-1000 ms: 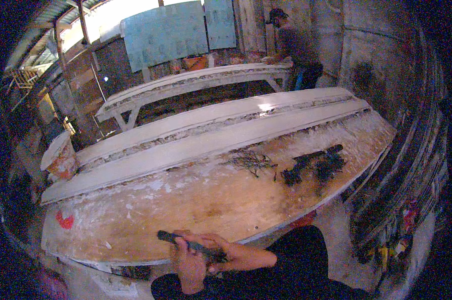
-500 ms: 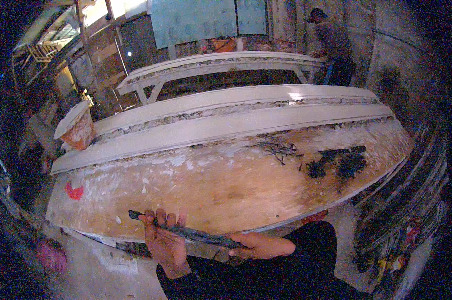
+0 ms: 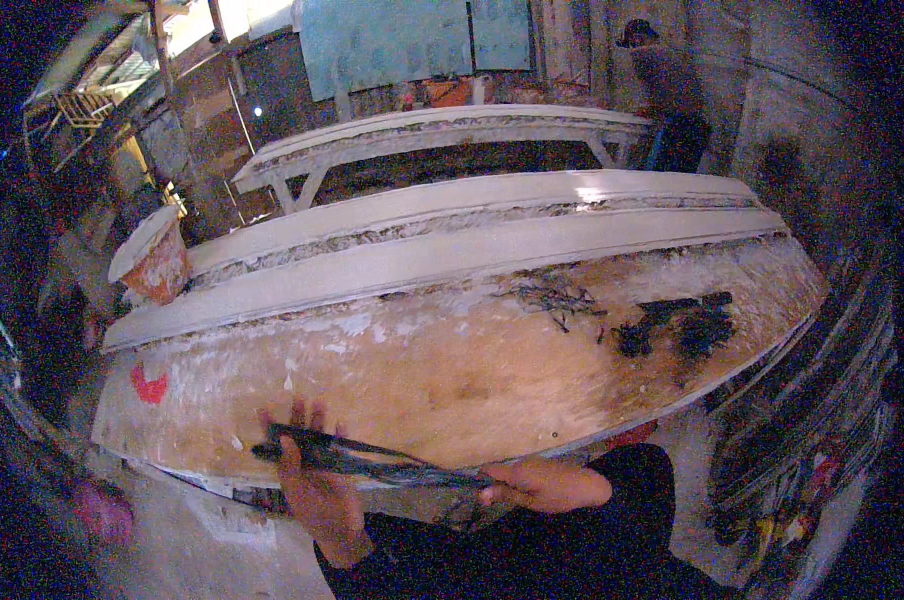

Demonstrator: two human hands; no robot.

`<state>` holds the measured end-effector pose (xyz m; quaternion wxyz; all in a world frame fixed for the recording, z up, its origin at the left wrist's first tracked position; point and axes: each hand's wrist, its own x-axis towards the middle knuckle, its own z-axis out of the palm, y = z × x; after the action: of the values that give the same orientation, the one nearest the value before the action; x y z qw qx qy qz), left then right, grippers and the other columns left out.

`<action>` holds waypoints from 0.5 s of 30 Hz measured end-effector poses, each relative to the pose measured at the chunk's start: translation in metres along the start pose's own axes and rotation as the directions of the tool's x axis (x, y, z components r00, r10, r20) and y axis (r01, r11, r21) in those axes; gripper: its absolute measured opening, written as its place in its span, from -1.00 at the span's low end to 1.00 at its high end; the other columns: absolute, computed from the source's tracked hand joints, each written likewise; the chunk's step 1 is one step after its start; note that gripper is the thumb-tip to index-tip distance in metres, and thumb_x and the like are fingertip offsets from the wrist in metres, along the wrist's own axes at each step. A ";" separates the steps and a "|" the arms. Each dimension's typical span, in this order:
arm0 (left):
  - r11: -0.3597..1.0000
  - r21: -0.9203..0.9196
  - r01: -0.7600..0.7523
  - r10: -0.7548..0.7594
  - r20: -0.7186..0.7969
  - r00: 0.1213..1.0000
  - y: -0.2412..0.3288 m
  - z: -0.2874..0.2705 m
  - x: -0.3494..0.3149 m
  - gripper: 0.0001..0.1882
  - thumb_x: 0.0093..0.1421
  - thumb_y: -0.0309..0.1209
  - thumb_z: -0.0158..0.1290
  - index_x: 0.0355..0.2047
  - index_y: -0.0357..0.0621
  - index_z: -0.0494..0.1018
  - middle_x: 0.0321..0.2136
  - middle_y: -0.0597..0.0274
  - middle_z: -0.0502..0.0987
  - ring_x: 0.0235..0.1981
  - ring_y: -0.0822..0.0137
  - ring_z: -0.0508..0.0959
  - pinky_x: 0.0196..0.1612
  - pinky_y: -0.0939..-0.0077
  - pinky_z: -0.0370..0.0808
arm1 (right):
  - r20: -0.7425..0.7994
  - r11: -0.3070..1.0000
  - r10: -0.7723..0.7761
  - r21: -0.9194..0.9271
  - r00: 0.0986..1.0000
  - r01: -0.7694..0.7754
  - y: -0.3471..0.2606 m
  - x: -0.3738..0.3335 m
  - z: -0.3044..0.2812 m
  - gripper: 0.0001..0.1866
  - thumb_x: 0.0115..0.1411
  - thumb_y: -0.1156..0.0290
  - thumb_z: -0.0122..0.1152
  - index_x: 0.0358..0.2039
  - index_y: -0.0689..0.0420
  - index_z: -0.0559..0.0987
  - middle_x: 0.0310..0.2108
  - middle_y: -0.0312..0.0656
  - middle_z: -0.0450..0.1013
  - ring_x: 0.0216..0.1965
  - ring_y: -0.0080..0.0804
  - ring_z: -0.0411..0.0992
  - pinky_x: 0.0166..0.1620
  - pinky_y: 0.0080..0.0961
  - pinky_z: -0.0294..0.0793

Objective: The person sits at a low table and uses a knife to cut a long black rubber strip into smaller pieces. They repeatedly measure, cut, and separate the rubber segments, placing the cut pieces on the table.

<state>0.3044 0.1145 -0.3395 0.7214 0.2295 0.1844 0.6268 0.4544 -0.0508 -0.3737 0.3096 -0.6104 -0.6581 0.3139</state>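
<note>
A bundle of long black strands stretches between my two hands, just above the near edge of a wooden tabletop. My left hand holds its left part, the thumb in front and the blurred fingers spread up behind it. On the right, my right hand is closed round the other end, thumb on top. The strands separate a little along the middle. Loose black strands lie on the bare wood, and darker black clumps lie farther right.
Long pale boards run along the table's far side. An orange, white-crusted pot stands at the left end. A red mark shows on the wood. Behind is a white bench; a person stands at the back right.
The fingers of my left hand have uncurled and lifted, with the thumb now across the bundle. The strands have spread apart. My right hand has shifted slightly right.
</note>
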 end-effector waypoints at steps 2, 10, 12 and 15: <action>0.936 0.267 -0.230 0.243 -0.018 0.970 0.002 0.005 -0.003 -0.51 0.11 -0.20 -0.10 0.03 -0.03 0.13 -0.22 0.13 0.34 -0.27 0.18 0.39 -0.20 0.24 0.31 | 0.044 0.991 0.124 0.044 0.991 -0.126 -0.001 -0.004 -0.007 -0.60 0.20 0.16 -0.23 -0.09 0.20 0.26 -0.29 0.07 0.33 -0.21 -0.05 0.33 -0.17 -0.36 0.28; 0.092 0.559 -0.824 -0.422 0.772 0.476 0.021 0.009 -0.053 -0.41 0.02 -0.10 -0.03 0.05 -0.01 0.17 0.05 -0.04 0.10 0.06 -0.08 0.08 0.06 0.06 0.01 | -0.144 0.992 0.098 -0.064 0.985 -0.108 -0.005 -0.009 -0.005 -0.62 0.18 0.19 -0.18 -0.13 0.21 0.31 -0.26 0.08 0.36 -0.20 -0.02 0.34 -0.14 -0.32 0.31; -0.006 0.421 -0.907 -0.580 0.737 0.346 0.005 0.014 -0.067 -0.41 0.02 -0.12 -0.03 0.06 -0.02 0.15 0.01 -0.02 0.15 0.01 -0.06 0.16 0.01 0.10 0.09 | 0.034 0.978 0.171 -0.122 0.985 -0.166 0.002 -0.013 -0.002 -0.63 0.17 0.22 -0.16 -0.13 0.23 0.32 -0.17 0.08 0.32 -0.14 -0.03 0.31 -0.10 -0.31 0.29; -0.012 0.294 -0.956 -0.655 0.720 0.230 -0.015 0.020 -0.073 -0.40 0.03 -0.18 -0.03 0.06 -0.06 0.08 -0.12 0.02 0.31 -0.18 0.01 0.40 -0.15 0.23 0.34 | 0.047 0.978 0.025 -0.206 0.999 -0.015 0.011 -0.017 0.001 -0.65 0.15 0.28 -0.13 -0.14 0.25 0.32 -0.13 0.06 0.30 -0.12 -0.02 0.29 -0.07 -0.30 0.27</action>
<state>0.3169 0.0391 -0.3333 0.1056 0.9866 0.0296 0.1209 0.4617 -0.0673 -0.3834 0.2250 -0.6378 -0.6883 0.2622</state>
